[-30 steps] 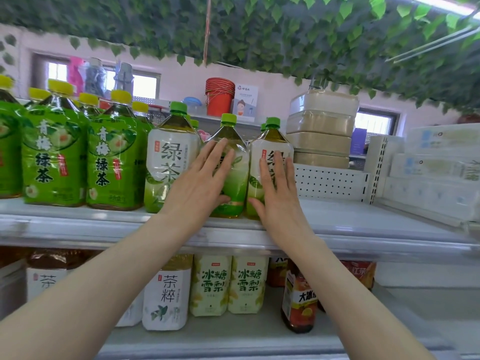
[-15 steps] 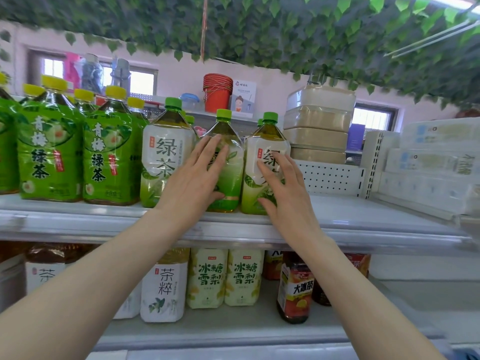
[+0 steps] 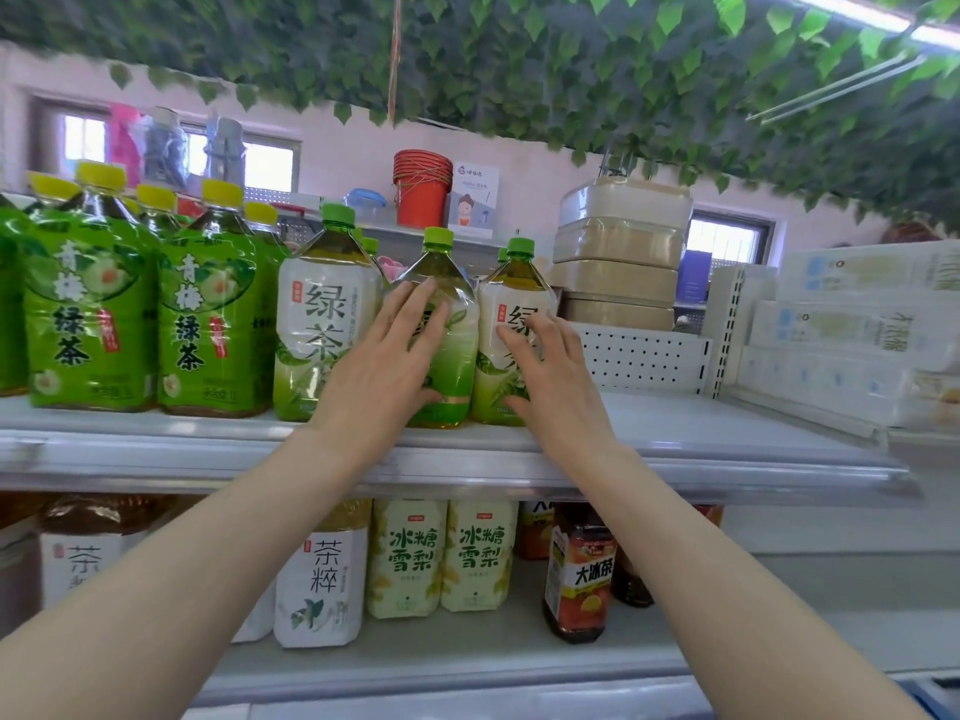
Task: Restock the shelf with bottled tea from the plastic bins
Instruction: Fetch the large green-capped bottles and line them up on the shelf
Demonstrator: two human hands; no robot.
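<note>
Facing-up step, I'd say: left hand [image 3: 387,374] flat, fingers spread on the middle green tea bottle [image 3: 441,324] on the top shelf [image 3: 727,449], right hand [image 3: 558,379] half-curled, gripping nothing, touching the right-hand bottle [image 3: 511,324]; next prob. needs label turned fwd w/o tipping neighbours.

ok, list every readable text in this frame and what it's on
"青梅绿茶": yellow-capped green bottles, top shelf.
"绿茶": white-label bottle left of the left hand.
"绿", rest hidden: bottle behind the right hand.
"茶粹": white bottle, lower shelf.
"冰糖雪梨": pale yellow bottles.
"大冰茶": dark bottle.
Small print, the card and the boxes: too blurred.
</note>
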